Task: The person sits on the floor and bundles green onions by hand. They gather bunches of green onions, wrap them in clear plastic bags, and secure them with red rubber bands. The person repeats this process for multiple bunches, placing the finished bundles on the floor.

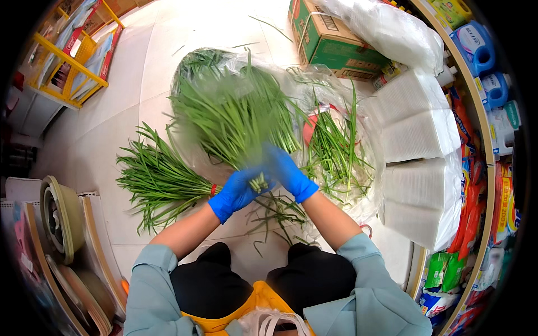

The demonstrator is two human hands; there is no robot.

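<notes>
My left hand (241, 189), in a blue glove, is closed around the stem ends of a bunch of garlic chives (222, 126). The green leaves fan away from me, blurred in part. Beside those stems is my gloved right hand (290, 172), also blurred; whether its fingers grip any stalks is unclear. A second chive bundle (168, 180) lies on the floor to the left, bound by a red band (214, 190). Under and behind the held bunch, more chives (273, 96) rest on a clear plastic bag (191, 153). Loose trimmings (281, 214) are scattered below my hands.
On the right is a clear bag (370, 185) with loose chive stalks (336, 147) and a red strip. White foam container stacks (416, 134) line the shelf of detergents (473, 46). A green-brown carton (336, 46) stands behind. Basins (63, 218) and a yellow rack (75, 63) are left.
</notes>
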